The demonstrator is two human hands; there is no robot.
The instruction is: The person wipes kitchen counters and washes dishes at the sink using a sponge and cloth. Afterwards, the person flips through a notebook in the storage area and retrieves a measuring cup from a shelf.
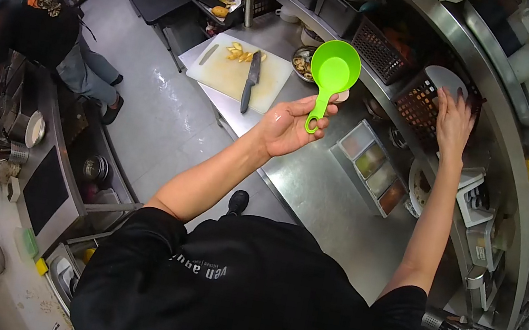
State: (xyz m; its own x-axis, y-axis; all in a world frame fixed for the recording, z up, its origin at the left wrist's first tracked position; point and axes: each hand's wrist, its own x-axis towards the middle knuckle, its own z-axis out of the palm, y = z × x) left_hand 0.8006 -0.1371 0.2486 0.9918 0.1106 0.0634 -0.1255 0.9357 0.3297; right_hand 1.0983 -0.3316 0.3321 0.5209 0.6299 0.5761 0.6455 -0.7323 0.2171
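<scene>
My left hand (296, 125) holds a bright green measuring cup (334, 68) by its handle, above the steel counter (292, 169). On the right, my right hand (454, 120) reaches up to the shelf, its fingers apart over a pale round item (445, 81) at a brown perforated basket (420, 107). Whether the fingers touch that item I cannot tell. Left of the cup, a white cutting board (213, 76) bears yellowish cut pieces (237, 53) and a dark-handled knife (250, 86). A metal bowl (303, 61) of sliced food stands behind the cup.
A tray of several filled compartments (370, 163) lies on the counter beneath the shelf. Black bins (339, 11) line the shelf. At the far left another person (54, 39) stands at a side counter (52, 199). Utensils hang at the lower right.
</scene>
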